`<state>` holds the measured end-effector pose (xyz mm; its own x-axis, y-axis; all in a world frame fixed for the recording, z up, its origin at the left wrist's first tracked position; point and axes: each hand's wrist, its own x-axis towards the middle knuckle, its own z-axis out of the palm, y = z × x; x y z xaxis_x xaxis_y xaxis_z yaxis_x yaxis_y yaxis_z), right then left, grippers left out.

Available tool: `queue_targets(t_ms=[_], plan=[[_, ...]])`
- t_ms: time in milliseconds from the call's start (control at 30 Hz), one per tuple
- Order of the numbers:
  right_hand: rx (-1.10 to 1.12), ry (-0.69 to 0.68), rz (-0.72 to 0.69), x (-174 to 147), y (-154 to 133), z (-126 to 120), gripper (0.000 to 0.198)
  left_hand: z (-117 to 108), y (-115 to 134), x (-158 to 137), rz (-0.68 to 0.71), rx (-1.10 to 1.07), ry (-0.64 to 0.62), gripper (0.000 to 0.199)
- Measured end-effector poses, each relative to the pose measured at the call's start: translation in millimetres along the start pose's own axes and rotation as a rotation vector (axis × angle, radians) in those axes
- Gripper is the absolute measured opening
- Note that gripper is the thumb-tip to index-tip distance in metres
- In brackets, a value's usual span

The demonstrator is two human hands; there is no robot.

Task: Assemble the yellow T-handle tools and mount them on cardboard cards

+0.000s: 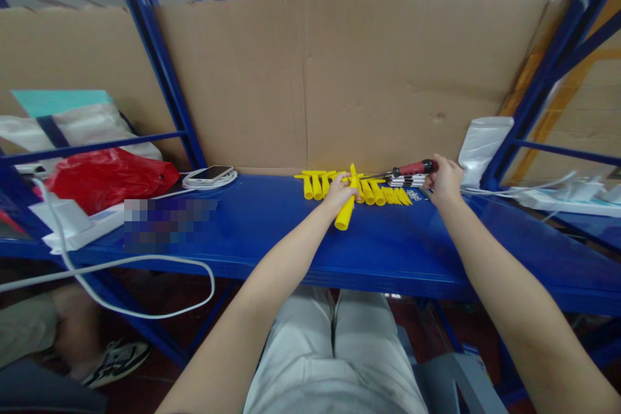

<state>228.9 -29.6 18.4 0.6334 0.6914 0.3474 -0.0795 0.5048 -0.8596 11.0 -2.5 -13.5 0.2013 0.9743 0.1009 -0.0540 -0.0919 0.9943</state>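
My left hand (pixel 341 193) is closed around a yellow plastic piece with a hollow round handle (pixel 345 212), its open end tilted toward me. A screwdriver (pixel 412 168) with a red and black handle is gripped at its end by my right hand (pixel 445 180). Its shaft points left and meets the upper part of the yellow piece; whether it touches a screw is too small to tell. Behind my left hand stand several similar yellow pieces (pixel 317 187) in a row. Flat yellow parts (pixel 396 196) lie to the right, beside a scatter of small screws (pixel 414 195).
Blue shelf (pixel 272 220) backed by cardboard (pixel 233 90). White-and-black sticks (pixel 406 180) lie behind the screws. At left are a phone (pixel 212 173), a coiled white cable, a red bag (pixel 111 178) and a power strip (pixel 87 228). A white pouch (pixel 485 149) leans at right. Another person's leg shows lower left.
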Motion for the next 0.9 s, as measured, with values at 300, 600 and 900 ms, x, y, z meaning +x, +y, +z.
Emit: queue_targets(t_ms=[300, 600, 900], plan=[[-0.141, 0.026, -0.025, -19.4, -10.6, 9.3, 0.023, -1.0, 0.5, -0.1, 0.019, -0.039, 0.030, 0.065], [-0.290, -0.077, -0.071, -22.4, -6.7, 9.3, 0.021, 0.0, 0.2, -0.9, 0.030, -0.034, 0.024, 0.066], [-0.526, -0.380, 0.145, -22.8, -9.2, 4.1, 0.027, 1.2, 1.0, -2.9, 0.028, -0.047, 0.016, 0.063]])
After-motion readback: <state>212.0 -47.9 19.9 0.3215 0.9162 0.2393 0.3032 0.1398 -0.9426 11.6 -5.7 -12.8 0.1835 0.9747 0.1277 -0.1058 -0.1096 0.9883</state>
